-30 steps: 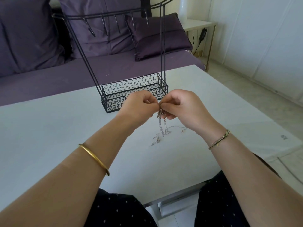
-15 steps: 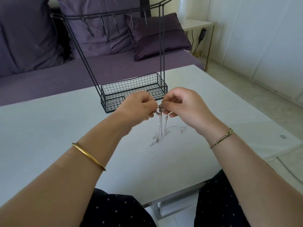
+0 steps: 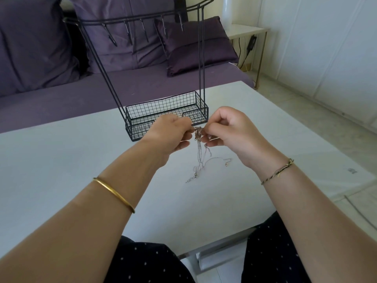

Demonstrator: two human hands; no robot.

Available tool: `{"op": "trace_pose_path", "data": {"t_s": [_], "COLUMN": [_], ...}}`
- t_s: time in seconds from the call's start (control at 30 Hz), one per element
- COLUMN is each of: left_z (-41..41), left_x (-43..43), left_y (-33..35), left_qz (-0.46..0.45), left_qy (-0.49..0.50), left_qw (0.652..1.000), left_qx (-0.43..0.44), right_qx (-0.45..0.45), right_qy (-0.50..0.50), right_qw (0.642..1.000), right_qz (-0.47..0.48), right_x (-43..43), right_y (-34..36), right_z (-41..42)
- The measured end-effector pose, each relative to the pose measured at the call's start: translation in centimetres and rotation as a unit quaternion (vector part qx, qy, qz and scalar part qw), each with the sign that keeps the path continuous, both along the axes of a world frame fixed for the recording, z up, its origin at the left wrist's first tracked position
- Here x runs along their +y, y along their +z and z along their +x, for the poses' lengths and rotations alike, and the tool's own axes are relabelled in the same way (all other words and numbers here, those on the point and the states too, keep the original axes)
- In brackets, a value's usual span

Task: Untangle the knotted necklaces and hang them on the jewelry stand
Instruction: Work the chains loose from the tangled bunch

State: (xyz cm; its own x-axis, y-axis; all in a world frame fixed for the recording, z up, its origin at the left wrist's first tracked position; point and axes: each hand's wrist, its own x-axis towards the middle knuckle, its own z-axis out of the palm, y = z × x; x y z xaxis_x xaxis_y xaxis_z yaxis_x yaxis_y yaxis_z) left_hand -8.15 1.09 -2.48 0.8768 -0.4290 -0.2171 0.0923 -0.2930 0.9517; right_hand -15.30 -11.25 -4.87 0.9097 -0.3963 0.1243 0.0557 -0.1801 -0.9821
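Right now, in the head view, the tangle of necklaces (image 3: 198, 132) sits between the two hands, lifted off the white table (image 3: 61, 164). The left hand (image 3: 171, 135) lies at nine o'clock of the knot and pinches it with curled fingertips. The right hand (image 3: 230, 133) lies at three o'clock and pinches it the same way, with its other fingers folded in. Both hands are equally close to the knot, so neither has the shorter reach.

From the knot the chains hang straight toward six o'clock, so their long axis runs up and down. Their loose ends (image 3: 195, 175) trail on the table, one strand curling off toward four o'clock. How many chains are in the tangle is too fine to tell.

The black wire stand (image 3: 161, 105) is at twelve o'clock of the hands, just beyond them, its basket base on the table. Its row of hooks (image 3: 142, 31) is higher up along the top bar, and none of them carries anything.

My guess is that the next move is a pull apart along the nine-to-three line, across the hanging chains. Hanging comes later, and it looks like it would call for a lift up toward twelve o'clock.
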Motion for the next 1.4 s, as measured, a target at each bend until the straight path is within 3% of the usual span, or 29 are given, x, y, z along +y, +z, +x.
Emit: {"op": "trace_pose_path", "data": {"t_s": [0.17,0.27,0.6,0.83,1.0,1.17,1.27,1.4], "left_z": [-0.26,-0.15,-0.01,-0.14,-0.02,-0.59,-0.65,-0.21], "left_x": [0.39,0.59,0.57,0.14,0.24,0.23,0.05,0.01], "left_y": [0.06,-0.07,-0.76,-0.34,-0.41,-0.19,-0.16,-0.18], "left_qz": [-0.033,-0.04,0.042,0.05,0.076,0.152,0.188,0.138], "left_qy": [-0.015,-0.035,-0.078,-0.05,-0.062,-0.128,-0.114,-0.046], "left_qw": [0.995,0.993,0.996,0.993,0.991,0.966,0.953,0.976], "left_qx": [0.097,0.106,-0.012,-0.095,-0.089,-0.164,-0.208,-0.16], "right_qx": [-0.001,-0.002,-0.004,0.056,0.022,0.003,0.008,0.053], "right_qy": [-0.004,-0.004,-0.001,0.0,-0.022,-0.018,-0.017,0.004], "right_qw": [1.0,1.0,1.0,0.997,0.998,0.999,1.0,0.998], "right_qz": [0.01,0.008,0.007,-0.061,-0.055,-0.034,-0.018,-0.024], "right_x": [-0.07,-0.16,-0.06,-0.25,-0.36,-0.06,0.18,-0.03], "right_y": [0.05,0.04,0.01,-0.19,-0.25,-0.19,-0.24,-0.29], "right_z": [-0.07,-0.03,-0.06,-0.04,0.01,0.02,0.13,0.12]}}
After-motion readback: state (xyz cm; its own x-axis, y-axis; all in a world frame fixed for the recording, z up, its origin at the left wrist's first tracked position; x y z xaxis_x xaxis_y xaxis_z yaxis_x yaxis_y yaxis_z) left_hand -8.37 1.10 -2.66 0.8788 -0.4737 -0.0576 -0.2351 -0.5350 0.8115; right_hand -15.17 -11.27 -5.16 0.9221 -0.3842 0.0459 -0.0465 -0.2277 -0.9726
